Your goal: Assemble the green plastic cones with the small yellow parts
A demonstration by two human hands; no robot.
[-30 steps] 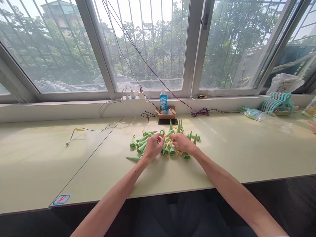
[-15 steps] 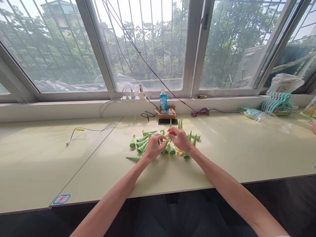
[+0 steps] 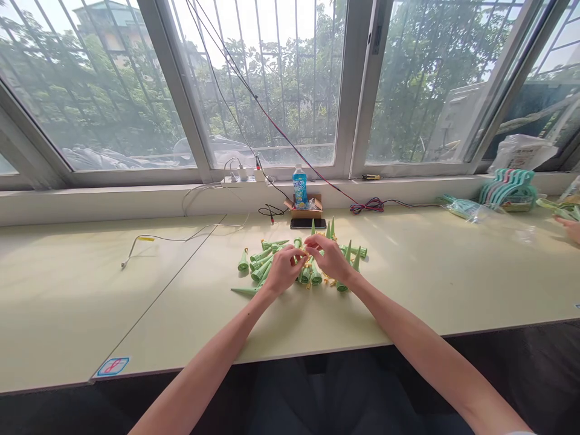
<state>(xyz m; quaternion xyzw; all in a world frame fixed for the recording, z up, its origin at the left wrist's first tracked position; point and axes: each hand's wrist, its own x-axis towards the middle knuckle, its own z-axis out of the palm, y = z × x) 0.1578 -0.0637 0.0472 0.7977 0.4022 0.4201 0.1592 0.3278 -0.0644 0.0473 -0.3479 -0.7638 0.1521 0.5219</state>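
Observation:
My left hand (image 3: 284, 269) and my right hand (image 3: 328, 257) meet over a pile of green plastic pieces, fingertips pinched close together. What lies between the fingers is small and mostly covered; a hint of yellow shows there, but I cannot make out its kind. Left of the hands lie several pale green cone-shaped pieces (image 3: 260, 266), some with yellow tips. Beyond and right of my right hand, a few pointed green cones (image 3: 333, 228) stand upright. Small yellow pieces (image 3: 330, 282) are scattered under and between the hands.
Behind the pile lie a black phone (image 3: 308, 223) and a small cardboard box (image 3: 306, 212) with a blue-labelled bottle (image 3: 299, 188). Cables (image 3: 368, 205) run along the sill. Mint-green hangers (image 3: 508, 190) stand at right, near another person's hand (image 3: 570, 229). A white cable (image 3: 163, 238) lies left.
My right hand has shifted slightly left, bringing its fingertips closer to my left hand's. At the right edge, the other person's hand has come further into view beside something green.

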